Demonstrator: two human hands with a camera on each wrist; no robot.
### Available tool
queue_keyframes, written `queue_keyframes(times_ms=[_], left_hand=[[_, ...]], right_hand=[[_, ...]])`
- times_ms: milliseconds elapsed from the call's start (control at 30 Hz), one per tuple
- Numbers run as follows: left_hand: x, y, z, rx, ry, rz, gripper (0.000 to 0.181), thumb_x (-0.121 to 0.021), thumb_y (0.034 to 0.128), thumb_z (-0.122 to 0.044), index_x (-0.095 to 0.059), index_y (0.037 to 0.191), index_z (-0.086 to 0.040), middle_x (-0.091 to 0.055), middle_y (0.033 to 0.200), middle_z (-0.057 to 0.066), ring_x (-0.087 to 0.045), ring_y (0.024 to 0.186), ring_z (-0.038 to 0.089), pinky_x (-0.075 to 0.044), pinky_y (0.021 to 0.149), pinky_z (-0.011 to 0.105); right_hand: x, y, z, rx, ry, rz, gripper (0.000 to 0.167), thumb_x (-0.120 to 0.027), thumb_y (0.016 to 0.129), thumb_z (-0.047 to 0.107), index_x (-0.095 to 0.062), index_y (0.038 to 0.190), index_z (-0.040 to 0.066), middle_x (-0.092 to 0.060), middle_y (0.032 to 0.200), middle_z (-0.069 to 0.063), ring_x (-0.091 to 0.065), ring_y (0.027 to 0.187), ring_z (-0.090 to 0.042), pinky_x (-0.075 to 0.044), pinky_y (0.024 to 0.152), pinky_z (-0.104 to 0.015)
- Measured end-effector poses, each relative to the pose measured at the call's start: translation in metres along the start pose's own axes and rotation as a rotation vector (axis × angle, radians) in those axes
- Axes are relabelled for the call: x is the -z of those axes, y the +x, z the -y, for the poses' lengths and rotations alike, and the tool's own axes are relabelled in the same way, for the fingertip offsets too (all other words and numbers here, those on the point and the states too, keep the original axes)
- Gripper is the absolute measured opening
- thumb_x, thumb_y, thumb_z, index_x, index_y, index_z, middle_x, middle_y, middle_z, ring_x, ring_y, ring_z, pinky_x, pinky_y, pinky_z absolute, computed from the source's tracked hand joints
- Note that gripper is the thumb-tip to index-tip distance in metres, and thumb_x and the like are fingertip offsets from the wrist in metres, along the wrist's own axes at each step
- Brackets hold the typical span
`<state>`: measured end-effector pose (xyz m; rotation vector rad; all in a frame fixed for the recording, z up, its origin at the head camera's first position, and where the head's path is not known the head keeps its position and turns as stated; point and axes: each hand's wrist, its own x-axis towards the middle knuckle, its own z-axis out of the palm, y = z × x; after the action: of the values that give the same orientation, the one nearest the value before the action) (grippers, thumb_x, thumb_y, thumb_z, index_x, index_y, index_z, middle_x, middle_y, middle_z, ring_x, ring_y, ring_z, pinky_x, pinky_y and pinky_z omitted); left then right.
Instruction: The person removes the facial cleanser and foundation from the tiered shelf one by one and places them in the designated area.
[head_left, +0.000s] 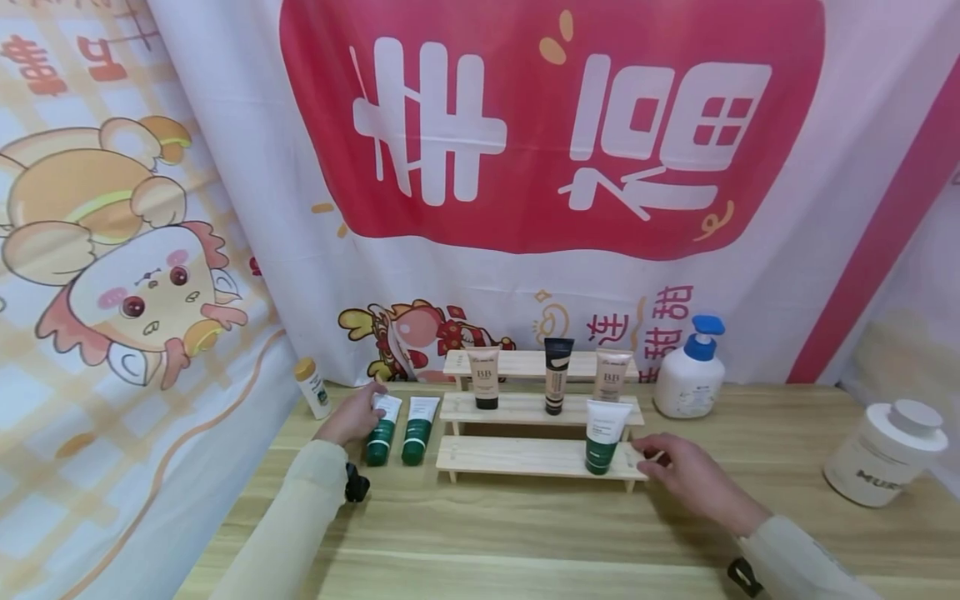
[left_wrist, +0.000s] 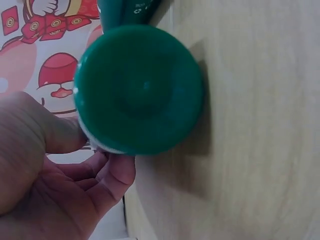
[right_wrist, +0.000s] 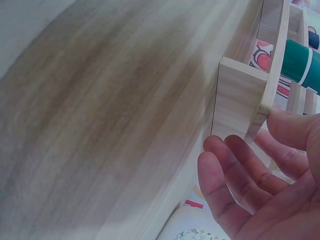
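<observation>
My left hand (head_left: 355, 417) pinches a green-and-white squeeze tube (head_left: 383, 433) by its white upper end, between thumb and fingers. In the left wrist view the tube's round green cap (left_wrist: 140, 90) faces the camera. Close to its right stands a matching second tube (head_left: 418, 431). At the right end of the lowest tier of a three-step wooden stand (head_left: 517, 458), my right hand (head_left: 686, 471) holds the shelf's corner with thumb and index finger; the other fingers are loosely bent. A third green-and-white tube (head_left: 604, 437) stands on that tier near this hand.
On the middle tier stand a beige BB tube (head_left: 485, 375), a black-and-beige tube (head_left: 556, 375) and another beige tube (head_left: 611, 371), partly hidden. A yellow-capped bottle (head_left: 312, 389) is at left; a blue pump bottle (head_left: 688, 375) and a white jar (head_left: 883, 458) are at right. Printed cloth hangs behind.
</observation>
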<state>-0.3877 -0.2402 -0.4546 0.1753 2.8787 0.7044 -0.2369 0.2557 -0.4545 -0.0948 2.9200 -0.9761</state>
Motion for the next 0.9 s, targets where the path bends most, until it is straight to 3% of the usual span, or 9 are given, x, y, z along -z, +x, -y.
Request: queue_keyframes(times_ms=[233,533,900], left_hand=[[-0.0023,0.0064,0.002,0.038,0.008,0.019,0.033,-0.055,0.0947,-0.009,-0.049,0.127,-0.004,-0.058,0.109,0.018,-0.055,0.095,0.029,-0.046,0.083,0.048],[-0.0015,0.0044,-0.001,0.046,-0.025,0.021,0.036,-0.05,0.0955,-0.004,-0.049,0.131,0.002,-0.051,0.129,0.022,-0.046,0.12,0.037,-0.035,0.099,0.054],[-0.0013,0.0035,0.0015,0.086,-0.061,0.068,0.037,-0.042,0.0981,-0.005,-0.048,0.134,0.001,-0.046,0.135,0.023,-0.041,0.125,0.039,-0.031,0.102,0.055]], right_hand=[[0.0007,-0.0009,0.0007,0.005,0.007,-0.011,0.032,-0.069,0.084,0.008,-0.064,0.116,0.006,-0.063,0.1,0.0,-0.056,0.081,-0.013,-0.051,0.069,-0.031],[0.0001,-0.0005,0.002,0.011,0.023,-0.009,0.031,-0.069,0.084,0.007,-0.065,0.115,0.007,-0.064,0.102,0.0,-0.056,0.081,-0.012,-0.051,0.07,-0.03],[0.0008,-0.0012,0.0029,0.009,0.018,-0.005,0.033,-0.07,0.083,0.008,-0.064,0.115,0.006,-0.063,0.096,0.001,-0.056,0.08,-0.013,-0.051,0.07,-0.03]])
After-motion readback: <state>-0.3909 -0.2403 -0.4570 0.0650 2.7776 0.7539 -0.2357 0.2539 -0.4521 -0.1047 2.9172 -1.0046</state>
